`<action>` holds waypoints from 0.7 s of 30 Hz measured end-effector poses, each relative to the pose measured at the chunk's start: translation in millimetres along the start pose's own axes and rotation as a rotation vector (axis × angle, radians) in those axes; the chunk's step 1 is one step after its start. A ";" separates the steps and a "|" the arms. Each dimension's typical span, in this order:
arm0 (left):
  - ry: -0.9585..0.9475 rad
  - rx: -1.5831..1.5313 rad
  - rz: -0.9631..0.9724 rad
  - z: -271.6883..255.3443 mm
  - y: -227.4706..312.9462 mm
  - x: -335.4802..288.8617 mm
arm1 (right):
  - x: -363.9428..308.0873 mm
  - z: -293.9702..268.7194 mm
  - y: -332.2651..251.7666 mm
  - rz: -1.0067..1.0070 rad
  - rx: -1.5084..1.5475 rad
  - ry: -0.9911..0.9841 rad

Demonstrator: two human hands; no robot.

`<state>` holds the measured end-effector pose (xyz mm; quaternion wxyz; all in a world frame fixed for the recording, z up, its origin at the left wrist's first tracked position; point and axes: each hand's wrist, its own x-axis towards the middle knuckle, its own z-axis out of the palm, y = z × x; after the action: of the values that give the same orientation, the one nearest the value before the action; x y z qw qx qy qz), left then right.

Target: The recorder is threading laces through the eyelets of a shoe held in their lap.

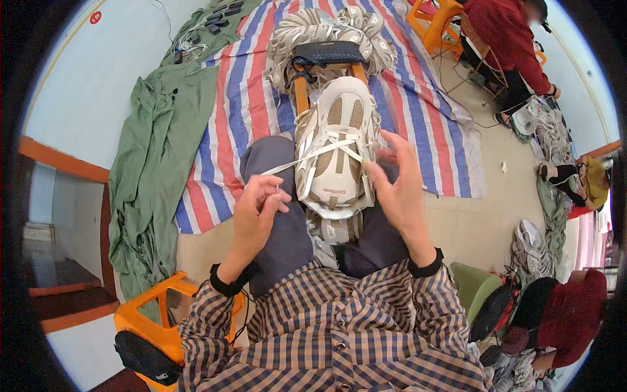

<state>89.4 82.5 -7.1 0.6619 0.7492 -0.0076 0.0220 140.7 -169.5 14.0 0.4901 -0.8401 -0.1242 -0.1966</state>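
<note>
A beige and white sneaker (336, 153) lies in front of me between my knees, its toe pointing away. White shoelaces (336, 142) cross over its top, and one lace runs taut to the left. My left hand (258, 212) is closed in a pinch on that lace, left of the shoe above my knee. Beside the shoe's right edge is my right hand (401, 186), thumb and fingers apart; whether it touches the shoe I cannot tell. Part of another sneaker (336, 230) shows below the first one.
Beyond the shoe, a heap of sneakers (287, 32) and a dark woven pouch (328, 52) sit by an orange stool frame (301, 95). A striped sheet (222, 140) and green cloth (160, 140) cover the floor. Another orange stool (147, 304) stands left; co-workers (499, 39) sit right.
</note>
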 end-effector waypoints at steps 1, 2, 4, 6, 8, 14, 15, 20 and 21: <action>0.018 -0.012 0.004 1.7 6.9 4.1 | -2.8 1.4 -3.0 -0.052 -0.071 -0.040; 0.025 -0.012 0.003 3.3 11.8 9.7 | -6.7 4.8 -3.2 -0.055 -0.067 -0.046; 0.004 0.052 0.115 6.8 19.4 23.9 | -15.1 13.3 -0.5 -0.158 -0.280 0.012; 0.019 0.093 0.132 9.9 28.8 37.2 | -17.7 17.3 -4.8 -0.138 -0.261 -0.001; 0.012 0.246 0.273 10.9 30.5 51.7 | -17.4 20.0 -5.8 -0.119 -0.267 0.025; 0.042 0.470 0.362 22.2 35.6 76.0 | -17.4 21.8 -2.0 -0.062 -0.301 0.024; 0.034 0.492 0.362 24.1 35.7 77.6 | -16.8 21.1 -1.8 -0.064 -0.300 0.021; 0.043 0.570 0.454 29.6 31.1 83.1 | -15.9 21.9 -0.5 -0.092 -0.308 0.033; 0.030 0.640 0.479 29.2 32.4 83.4 | -16.0 22.1 -0.4 -0.092 -0.309 0.033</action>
<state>172.1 51.0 25.0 0.3712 0.8942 -0.1653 0.1877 130.8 -150.3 -2.7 0.3475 -0.8956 -0.1229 -0.2492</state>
